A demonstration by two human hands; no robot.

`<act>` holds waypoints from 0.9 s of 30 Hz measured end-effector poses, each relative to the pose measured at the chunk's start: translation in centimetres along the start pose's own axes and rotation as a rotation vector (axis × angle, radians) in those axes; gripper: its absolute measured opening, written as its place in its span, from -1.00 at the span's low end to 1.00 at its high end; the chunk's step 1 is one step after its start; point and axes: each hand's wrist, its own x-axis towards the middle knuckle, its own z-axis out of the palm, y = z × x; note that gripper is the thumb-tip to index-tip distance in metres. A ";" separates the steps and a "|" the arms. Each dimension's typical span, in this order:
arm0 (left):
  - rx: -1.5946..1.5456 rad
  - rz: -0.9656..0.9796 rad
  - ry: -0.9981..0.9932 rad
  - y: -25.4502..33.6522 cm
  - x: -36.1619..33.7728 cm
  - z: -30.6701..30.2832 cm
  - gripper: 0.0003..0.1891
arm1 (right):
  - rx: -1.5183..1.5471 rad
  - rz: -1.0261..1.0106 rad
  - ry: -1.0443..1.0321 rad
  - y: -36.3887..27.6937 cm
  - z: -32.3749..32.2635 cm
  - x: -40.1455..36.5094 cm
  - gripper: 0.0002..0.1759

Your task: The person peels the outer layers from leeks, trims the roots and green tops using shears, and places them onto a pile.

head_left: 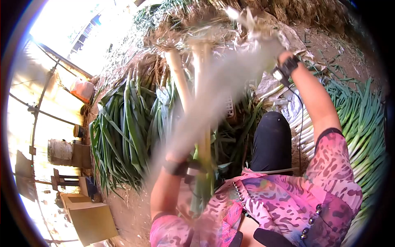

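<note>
My left hand (187,138), smeared by motion, lies across the thick white stalks of large green onions. One stalk (177,70) leans to the left and another white stalk (200,61) stands beside it, root ends away from me. Below the hand, green leaves (201,191) hang toward my lap. My right hand (267,47) is raised at the upper right, also blurred, with pale strips (247,20) sticking out past it. A long greyish blur runs between the two hands. The right hand's fingers are too smeared to make out.
Heaped green onions (125,123) lie at the left, and cleaned ones (354,119) are laid out at my right. An untrimmed pile (296,14) stands at the back. My knee (271,142) is in front. A cardboard box (90,218) and a bucket (61,152) are at far left.
</note>
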 end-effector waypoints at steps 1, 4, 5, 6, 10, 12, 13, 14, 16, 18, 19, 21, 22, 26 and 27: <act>-0.024 -0.006 0.007 0.5 0.2 -0.5 -0.67 | 0.073 -0.089 -0.203 -0.7 0.7 -1.8 -0.61; 0.025 -0.081 0.046 3.5 -1.0 -0.6 -0.70 | 0.237 -0.256 -0.582 -0.9 6.1 -6.8 -0.45; 0.041 -0.064 0.057 3.5 -1.0 -0.5 -0.71 | 0.218 -0.380 -0.451 0.8 9.0 -7.4 -0.48; 0.058 -0.046 0.070 3.4 -0.9 -0.5 -0.71 | 0.185 -0.495 -0.307 2.6 12.0 -8.0 -0.51; 0.042 0.009 0.039 0.2 0.0 -0.5 -0.68 | 0.745 -0.400 -0.315 -5.3 9.3 -5.1 -0.57; -0.011 0.045 -0.011 -0.1 0.0 0.7 -0.65 | 0.806 -0.227 -0.281 -9.2 7.4 -3.0 -0.62; -0.035 0.069 -0.044 -0.1 0.0 1.2 -0.63 | 0.839 -0.294 -0.232 -9.6 7.9 -2.4 -0.63; -0.053 0.072 -0.076 -0.9 0.4 1.1 -0.63 | 0.869 -0.363 -0.183 -10.0 8.4 -1.9 -0.62; -0.089 -0.048 -0.113 0.8 -0.5 2.4 -0.62 | 0.567 -0.611 0.068 -10.2 9.3 -1.2 -0.57; -0.084 -0.052 -0.105 0.9 -0.7 2.5 -0.60 | 0.466 -0.666 0.256 -10.4 9.6 -1.2 -0.53; -0.083 -0.057 -0.100 0.9 -0.8 2.4 -0.59 | 0.704 -0.554 0.242 -10.8 10.0 -1.8 -0.52; -0.054 -0.102 -0.087 1.1 -1.0 2.1 -0.61 | 1.162 -0.301 0.205 -11.9 10.6 -3.4 -0.49; -0.041 -0.124 -0.083 1.1 -1.0 2.0 -0.61 | 1.381 -0.161 0.184 -12.2 10.9 -4.0 -0.47; -0.076 -0.045 -0.059 -1.0 0.0 1.4 -0.63 | 1.630 -0.259 -0.282 -6.2 14.2 -0.5 -0.36; -0.071 -0.006 -0.073 -1.3 0.1 1.7 -0.63 | 1.716 -0.278 -0.319 -3.7 18.7 1.1 -0.36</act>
